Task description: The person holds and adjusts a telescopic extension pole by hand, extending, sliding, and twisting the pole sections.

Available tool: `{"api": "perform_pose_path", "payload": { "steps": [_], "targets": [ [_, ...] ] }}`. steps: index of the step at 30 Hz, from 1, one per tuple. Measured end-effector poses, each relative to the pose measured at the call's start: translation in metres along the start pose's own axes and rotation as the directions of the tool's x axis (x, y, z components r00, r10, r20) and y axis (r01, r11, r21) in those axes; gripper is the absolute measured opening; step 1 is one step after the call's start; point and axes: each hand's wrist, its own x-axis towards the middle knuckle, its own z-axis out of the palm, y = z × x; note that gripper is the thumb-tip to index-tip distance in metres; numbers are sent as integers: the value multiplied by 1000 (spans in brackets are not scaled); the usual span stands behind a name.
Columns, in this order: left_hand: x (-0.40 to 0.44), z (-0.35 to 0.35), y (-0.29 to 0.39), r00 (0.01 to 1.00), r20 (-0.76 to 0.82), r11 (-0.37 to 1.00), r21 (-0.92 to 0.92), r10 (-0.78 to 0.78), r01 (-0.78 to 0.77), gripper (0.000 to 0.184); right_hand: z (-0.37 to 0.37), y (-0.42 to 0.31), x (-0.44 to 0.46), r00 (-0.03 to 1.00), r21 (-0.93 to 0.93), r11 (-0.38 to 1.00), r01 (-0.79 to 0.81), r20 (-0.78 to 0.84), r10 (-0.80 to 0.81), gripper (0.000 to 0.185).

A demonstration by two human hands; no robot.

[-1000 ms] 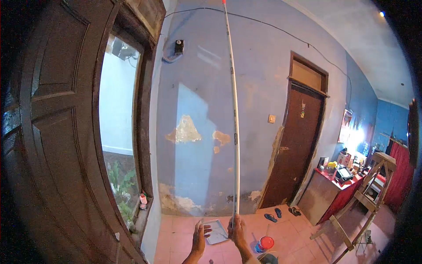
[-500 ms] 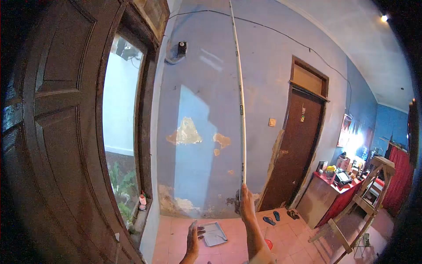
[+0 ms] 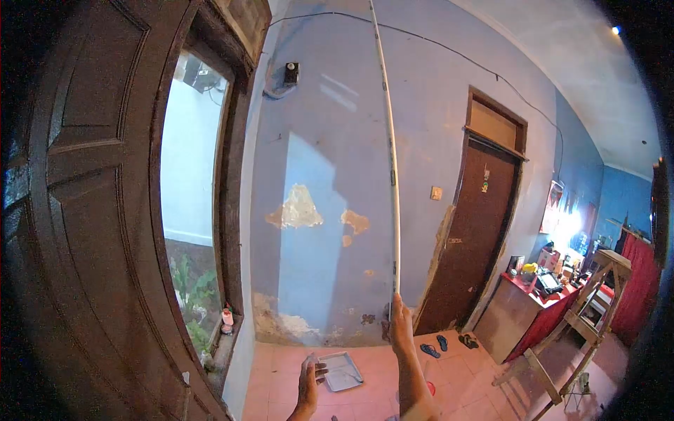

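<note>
Head view. White pole (image 3: 396, 210), one: we are holding it in the right hand (image 3: 403, 328), whose fingers are wrapping closely around its low part; the shaft is rising from the fist past the top edge of the view. Its foot is hiding behind the hand. Left hand (image 3: 309, 382), one: it is grasping nothing, fingers parted and loosely curling, lying well apart from the pole, down and to its left.

Counts: blue flip-flops (image 3: 431, 351), two, and a dark pair of footwear (image 3: 468, 342), all resting before a brown door (image 3: 467, 238), one. Wooden stepladder (image 3: 612, 263), one, standing at far right.

Containers: shallow tray (image 3: 344, 375), one, sitting on the pink tiled floor (image 3: 449, 396), its left edge running behind the left fingertips; whether they are touching it, or whether paint is coating its pale basin, we are not able to tell. Pink-and-white bottle (image 3: 227, 321), one, standing on the windowsill (image 3: 225, 351), contents not showing. Red item (image 3: 430, 388), one, mostly hiding behind the right forearm.
</note>
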Motion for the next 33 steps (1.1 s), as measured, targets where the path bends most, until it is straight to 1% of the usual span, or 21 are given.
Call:
{"api": "perform_pose_path", "payload": {
  "steps": [2,6,8,9,10,12,14,15,17,21,23,24,25,26,27,28,29,30,31,32,33],
  "targets": [
    [3,-2,-5,999,-30,1000,0,-26,26,64,-10,18,-13,997,-28,997,-77,19,78,51],
    [4,1,-5,1000,-17,1000,26,-8,8,67,-25,69,-41,999,-126,991,-33,-28,29,51],
    [8,4,-8,1000,-10,999,31,-29,29,69,-37,112,-58,984,-36,985,-171,-52,169,52],
    [10,6,-10,1000,-8,999,35,-29,29,69,-50,150,-65,984,-33,985,-172,-54,170,52],
    [12,8,-12,999,1,998,38,-44,44,70,-68,199,-69,999,-232,972,-27,-46,16,52],
    [13,15,-15,998,11,997,43,-62,62,70,-76,213,-80,992,-419,901,113,-12,-129,52],
    [15,24,-15,997,39,995,69,-71,68,70,-67,174,-116,997,-238,968,-77,-8,77,50],
    [16,28,-15,997,39,995,72,-73,70,70,-66,168,-129,997,-236,968,-80,-11,80,50],
    [20,37,-17,992,108,997,49,-69,64,70,-68,165,-150,999,-352,935,-36,-38,24,45],
    [28,59,-19,986,163,998,54,-39,31,69,-77,194,-192,997,-470,881,-51,-80,14,45],
    [33,74,-10,965,254,997,67,-59,44,70,-80,205,-215,979,-295,935,-197,-116,170,44],
    [33,82,-5,965,255,996,71,-62,45,70,-77,175,-222,978,-292,935,-200,-118,172,44],
    [31,90,0,956,285,996,72,-65,46,71,-72,123,-228,885,-132,875,-465,-61,462,40],
    [29,97,2,947,314,996,73,-68,47,72,-68,96,-231,715,8,716,-698,43,698,37],
    [41,96,-19,943,327,996,77,-66,43,67,-66,107,-235,715,11,715,-699,43,698,37],
    [37,103,-13,942,328,996,80,-68,44,67,-64,129,-244,617,448,516,-730,110,779,31],
    [28,114,0,941,337,998,62,-34,13,63,-64,147,-251,538,775,187,-603,223,813,26],
    [22,121,12,939,345,999,43,1,-17,59,-68,161,-255,538,778,185,-600,222,813,26],
    [21,125,17,931,363,998,43,30,-49,51,-74,173,-258,544,804,115,-584,282,790,23],
    [21,125,14,930,367,998,44,27,-46,51,-81,187,-261,554,823,45,-566,339,761,21],
    [23,126,10,909,412,994,57,67,-99,48,-87,200,-263,566,836,-26,-548,393,725,19]
  ]
}}
